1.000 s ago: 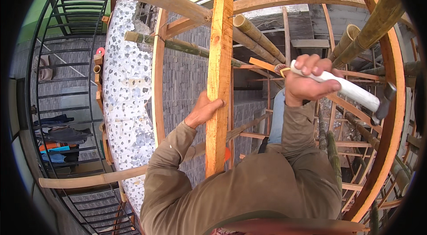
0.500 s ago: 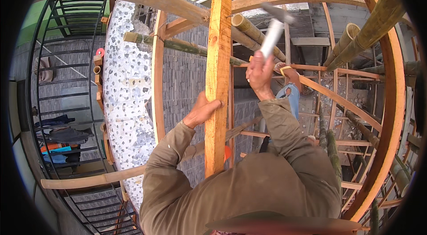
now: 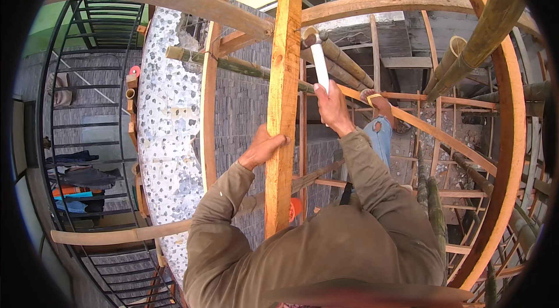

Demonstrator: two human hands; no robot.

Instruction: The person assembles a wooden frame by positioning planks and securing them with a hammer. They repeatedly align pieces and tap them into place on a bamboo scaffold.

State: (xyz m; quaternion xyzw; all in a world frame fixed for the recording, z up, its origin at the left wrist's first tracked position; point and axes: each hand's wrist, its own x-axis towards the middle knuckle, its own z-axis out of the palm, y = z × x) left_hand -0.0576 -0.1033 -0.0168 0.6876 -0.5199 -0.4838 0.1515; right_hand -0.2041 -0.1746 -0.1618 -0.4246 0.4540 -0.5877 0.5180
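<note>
Head view. Landmark: the upright timber plank [image 3: 283,92], running top to bottom through the middle of the frame.

Your left hand [image 3: 262,148] is wrapped around the plank's left edge about halfway down, fingers curled over its face, closed and gripping it. The plank looks stiff, rough-sawn and fairly heavy; judged unlikely to slip in a bare palm, though splinters are a risk. Your present mid-height hold seems sound for steadying it.

Your right hand [image 3: 333,107], just right of the plank, is closed in a fist on the white handle of a hammer [image 3: 319,57]. The hammer head sits up and right of the plank's edge, near the end of a bamboo pole [image 3: 343,63]; contact cannot be told. The smooth handle may be slippery; you grip its lower end, which should give a full swing.

Right of the plank, lower: a foot in a sandal [image 3: 375,101] on an orange cross rail. Far left of the plank: a speckled wall [image 3: 169,127] and black railing [image 3: 58,127].
</note>
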